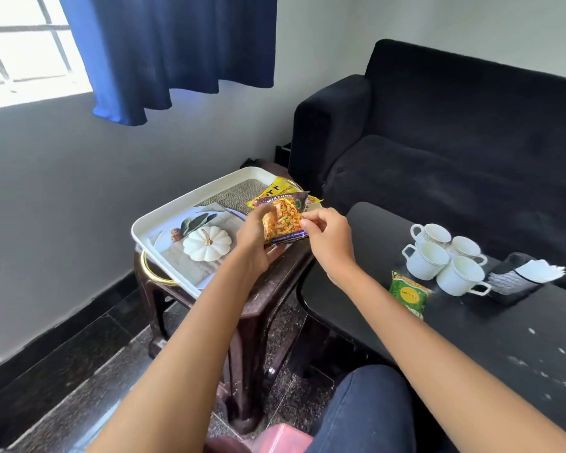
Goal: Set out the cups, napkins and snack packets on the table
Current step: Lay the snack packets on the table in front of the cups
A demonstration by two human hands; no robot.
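Hands meet over a snack packet: the left hand is closed around the lower left of the mixture packet, thumb on its face, while the right hand pinches its right edge between thumb and fingertips. The packet is held above the near right corner of a white tray, its long axis running from the person up and away. A yellow packet lies behind it on the tray, which rests on a small dark side table. To the right, well apart from the held packet, the black bench carries a green packet, four white cups clustered together, and a napkin holder beside them. The right hand is nearer the bench, so the carry likely goes rightward.
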